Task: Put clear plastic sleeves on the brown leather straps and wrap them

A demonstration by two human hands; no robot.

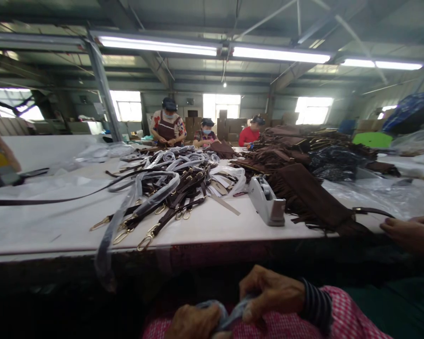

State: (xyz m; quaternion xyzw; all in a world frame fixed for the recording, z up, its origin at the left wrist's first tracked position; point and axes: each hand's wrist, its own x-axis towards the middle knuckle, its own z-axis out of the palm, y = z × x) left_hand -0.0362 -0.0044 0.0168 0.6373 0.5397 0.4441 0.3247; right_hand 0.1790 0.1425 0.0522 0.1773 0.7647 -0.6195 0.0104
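Observation:
Low in the head view, over my lap, my left hand (195, 322) and my right hand (273, 293) are both closed on a plastic-wrapped strap (238, 311). Its bluish clear film shows looped between the fingers; the strap inside is mostly hidden. On the table (70, 230) ahead lies a heap of dark brown straps with gold clasps (183, 193), several wrapped in clear plastic. One plastic-wrapped strap end (106, 261) hangs over the front edge. A grey tape dispenser (266, 202) stands right of the heap.
A brown fringed bag (304, 193) lies at the right, before a pile of brown fringed pieces (286, 146). Clear plastic bags (392, 197) spread beside it. A neighbour's hand (411, 233) reaches in from the right. Three people work across the table.

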